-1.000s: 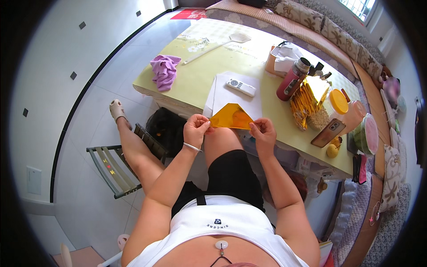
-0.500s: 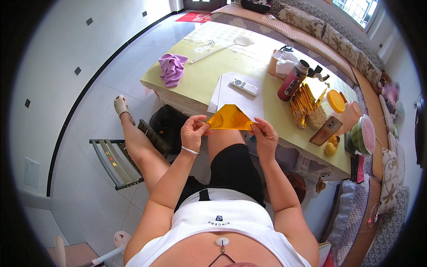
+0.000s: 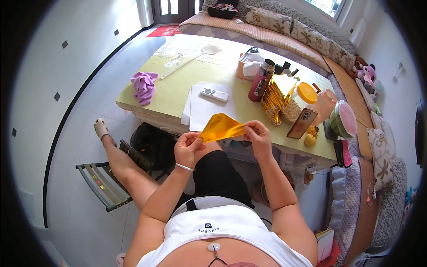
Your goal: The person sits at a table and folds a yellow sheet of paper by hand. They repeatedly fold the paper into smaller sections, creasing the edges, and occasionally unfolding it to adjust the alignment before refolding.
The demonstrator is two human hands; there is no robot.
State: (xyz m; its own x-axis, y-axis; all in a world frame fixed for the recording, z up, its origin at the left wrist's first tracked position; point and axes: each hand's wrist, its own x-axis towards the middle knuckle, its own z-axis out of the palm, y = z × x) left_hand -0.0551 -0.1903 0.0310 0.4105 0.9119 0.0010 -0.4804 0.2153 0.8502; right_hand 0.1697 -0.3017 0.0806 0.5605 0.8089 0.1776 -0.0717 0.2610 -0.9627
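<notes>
A shiny gold paper sheet, partly folded with slanted upper edges, is stretched between my hands above my lap, near the table's front edge. My left hand pinches its lower left corner between thumb and fingers. At the right corner, my right hand holds it the same way, slightly higher. Just beyond the gold paper, white sheets lie on the table with a white remote control on top. A stack of folded gold paper pieces stands to the right, beside a pink-red thermos bottle.
The yellow-green table carries a purple cloth, a white fly swatter, a tissue box, a yellow-lidded jar, a phone and a covered watermelon half. A folding stool stands at left; a long sofa lies behind.
The view has turned, so the table sits further left in it. Both hands still grip the gold paper, which is now tilted, its right corner higher than its left.
</notes>
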